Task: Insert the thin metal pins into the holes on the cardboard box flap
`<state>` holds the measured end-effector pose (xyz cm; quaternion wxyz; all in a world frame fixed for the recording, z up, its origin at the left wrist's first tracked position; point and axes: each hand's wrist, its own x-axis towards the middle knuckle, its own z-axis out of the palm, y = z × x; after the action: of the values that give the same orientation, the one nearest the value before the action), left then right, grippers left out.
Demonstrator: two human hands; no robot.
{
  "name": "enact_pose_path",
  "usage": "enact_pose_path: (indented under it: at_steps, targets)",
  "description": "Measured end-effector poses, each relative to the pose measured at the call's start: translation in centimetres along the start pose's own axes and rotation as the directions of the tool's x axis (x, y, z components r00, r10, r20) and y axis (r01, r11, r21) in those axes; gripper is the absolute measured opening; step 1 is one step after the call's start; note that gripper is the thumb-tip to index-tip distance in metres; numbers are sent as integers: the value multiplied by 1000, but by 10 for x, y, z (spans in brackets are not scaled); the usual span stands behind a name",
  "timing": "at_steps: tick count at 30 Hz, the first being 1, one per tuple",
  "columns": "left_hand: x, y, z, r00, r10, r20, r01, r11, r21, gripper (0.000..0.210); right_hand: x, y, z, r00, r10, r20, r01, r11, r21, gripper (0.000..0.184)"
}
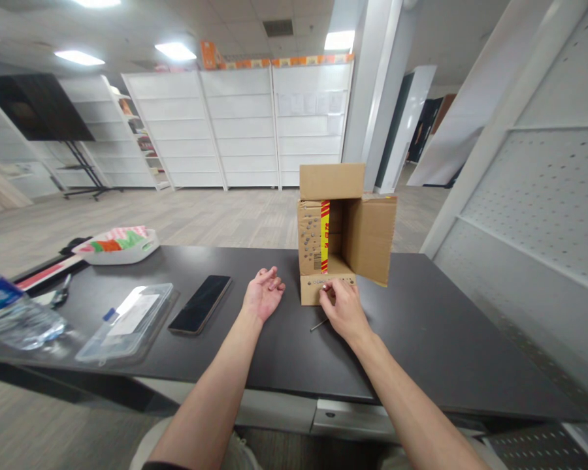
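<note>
A cardboard box [369, 228] stands on the dark table with its opening toward me and its flaps spread. Small grey metal dots, like screw heads, stud its left flap [310, 238], and a row of small holes or dots runs along the bottom flap [311, 297]. My right hand [343, 305] is at that bottom flap, thumb and forefinger pinched together on something too small to name. Under it lies a thin metal rod [318, 324], partly hidden by the hand. My left hand [264, 295] rests palm up left of the box, fingers curled in; whatever they may hold is hidden.
Left of my hands lie a black phone [200, 305] and a clear plastic case [127, 320] with a paper slip. A water bottle [17, 316] lies at the left edge, and a white basket [120, 251] sits behind. A perforated panel [543, 176] rises at right.
</note>
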<state>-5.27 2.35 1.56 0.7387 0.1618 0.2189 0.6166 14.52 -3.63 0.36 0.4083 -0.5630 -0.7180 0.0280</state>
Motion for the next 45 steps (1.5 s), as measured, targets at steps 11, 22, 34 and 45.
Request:
enact_pose_path:
  at_steps: [11,22,34,45]
  targets:
    - [2,-1,-3,1000,4,1,-4,1000,10,26,3,8,3,995,64,-80,-62,998,33,11]
    - [3,0,-3,1000,-1,-15,1,1000,-7,27,7,11,2,967,123,-222,-81,978,190,18]
    - [3,-1,-3,1000,-1,-12,1,1000,-6,27,10,19,4,950,167,-262,-105,966,235,28]
    - [2,-1,-2,1000,-8,-16,8,1000,-17,25,11,19,4,952,153,-265,-84,963,254,21]
